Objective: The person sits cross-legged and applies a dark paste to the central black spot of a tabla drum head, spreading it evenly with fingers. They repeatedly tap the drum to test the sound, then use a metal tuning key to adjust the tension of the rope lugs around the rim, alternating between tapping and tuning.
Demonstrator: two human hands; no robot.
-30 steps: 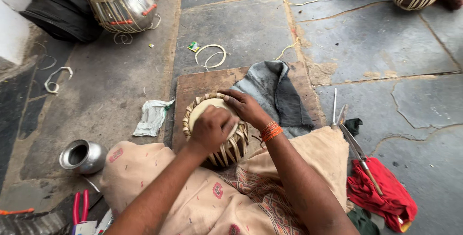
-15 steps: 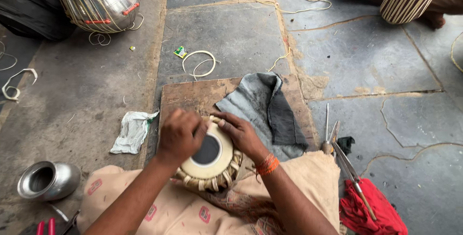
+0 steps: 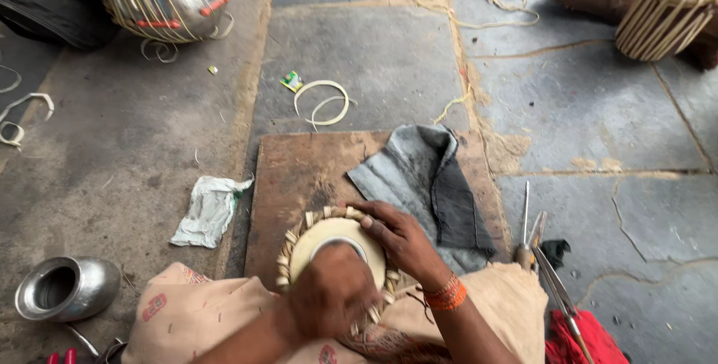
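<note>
A small drum (image 3: 333, 233) with a pale skin and a laced rim sits in my lap over a beige cloth (image 3: 202, 312). My left hand (image 3: 329, 297) is curled into a fist and pressed on the middle of the skin, and what it may hold is hidden. My right hand (image 3: 396, 237), with an orange band at the wrist, grips the drum's far right rim.
A wooden board (image 3: 299, 170) and a grey cloth (image 3: 426, 177) lie just beyond the drum. A steel pot (image 3: 67, 289) and crumpled paper (image 3: 209, 207) are on the left. Metal tools (image 3: 531, 237) and a red cloth (image 3: 583, 341) are on the right. Another person's drum (image 3: 666, 13) is at the far right.
My left hand has come off the drum's left rim and down onto the middle of the skin, covering the black spot. My right hand stays on the rim.
</note>
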